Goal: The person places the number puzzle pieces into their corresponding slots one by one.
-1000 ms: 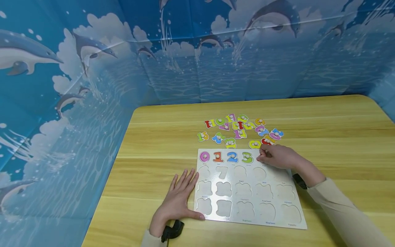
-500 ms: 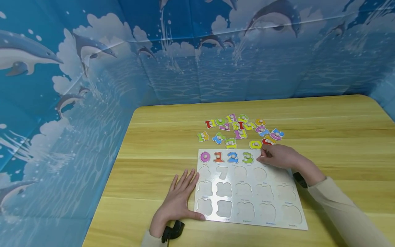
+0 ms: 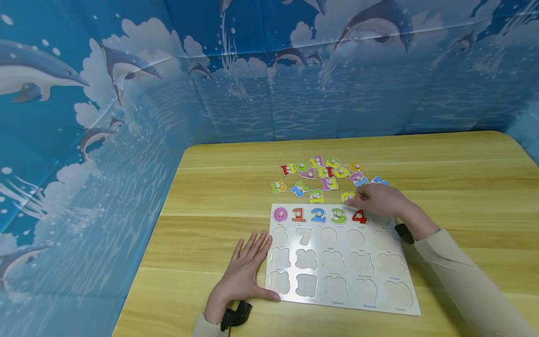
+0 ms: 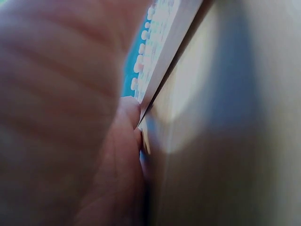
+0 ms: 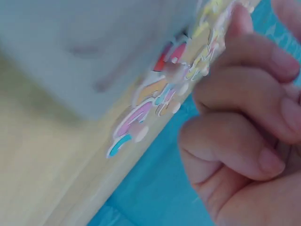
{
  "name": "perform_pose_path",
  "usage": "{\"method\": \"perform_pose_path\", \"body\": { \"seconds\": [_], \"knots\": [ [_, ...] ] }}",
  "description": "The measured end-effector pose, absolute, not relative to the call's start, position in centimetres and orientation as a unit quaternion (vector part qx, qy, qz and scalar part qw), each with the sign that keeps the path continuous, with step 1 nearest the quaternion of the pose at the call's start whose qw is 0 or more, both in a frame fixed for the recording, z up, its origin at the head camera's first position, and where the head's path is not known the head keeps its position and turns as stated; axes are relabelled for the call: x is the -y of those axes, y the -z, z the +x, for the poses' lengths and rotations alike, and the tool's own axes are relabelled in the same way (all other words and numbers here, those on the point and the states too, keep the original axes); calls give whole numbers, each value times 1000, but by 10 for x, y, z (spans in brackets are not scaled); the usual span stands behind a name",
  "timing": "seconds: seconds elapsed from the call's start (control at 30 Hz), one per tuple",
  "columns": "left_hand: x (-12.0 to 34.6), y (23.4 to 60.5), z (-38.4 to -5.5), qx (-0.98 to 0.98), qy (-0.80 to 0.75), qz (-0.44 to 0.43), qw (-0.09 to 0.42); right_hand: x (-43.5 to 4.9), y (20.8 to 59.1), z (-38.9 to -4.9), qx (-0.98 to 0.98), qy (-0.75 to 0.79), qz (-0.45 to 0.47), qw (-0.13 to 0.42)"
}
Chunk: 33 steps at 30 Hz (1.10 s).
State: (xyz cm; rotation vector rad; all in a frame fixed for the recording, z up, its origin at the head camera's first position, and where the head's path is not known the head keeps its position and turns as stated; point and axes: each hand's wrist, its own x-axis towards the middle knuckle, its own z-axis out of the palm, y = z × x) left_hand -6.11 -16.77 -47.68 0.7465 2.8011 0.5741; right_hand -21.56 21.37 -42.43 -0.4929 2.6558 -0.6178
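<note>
The white number puzzle board (image 3: 317, 262) lies on the table, with pegged pieces 0, 1, 2, 3 and a red 4 (image 3: 359, 216) in its top row. My left hand (image 3: 244, 269) rests with fingers spread at the board's left side, thumb at the near-left corner and fingertips along the edge. Beyond the top right edge, my right hand (image 3: 381, 200) is low over loose number pieces, thumb and forefinger apart beside a yellow piece (image 3: 347, 197). In the right wrist view its other fingers (image 5: 230, 141) are curled, and nothing shows between them. The hand covers some pieces behind it.
Several loose pegged number pieces (image 3: 329, 183) are scattered beyond the board, some overlapping. A blue piece (image 3: 380, 180) peeks out behind my right hand. The wooden table (image 3: 202, 187) meets a dolphin-print curtain (image 3: 303, 103) at its far edge.
My right hand has let go of the red 4, which now shows in its slot, and has shifted up toward the loose pieces. The left hand has stayed still.
</note>
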Motion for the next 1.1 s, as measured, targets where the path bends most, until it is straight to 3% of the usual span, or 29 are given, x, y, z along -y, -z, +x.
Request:
{"method": "perform_pose_path", "body": {
  "seconds": [0.17,0.43,0.87,1.1],
  "knots": [
    [168,477,-60,-944,-190,253,91,-205,418,-250,-944,247,-161,148],
    [167,477,-59,-941,-196,257,96,-192,426,-280,-959,193,-147,144],
    [167,477,-62,-945,-185,250,100,-189,434,-285,-965,194,-147,97],
    [169,479,-63,-944,-186,254,94,-201,426,-265,-946,263,-144,123]
  ]
}}
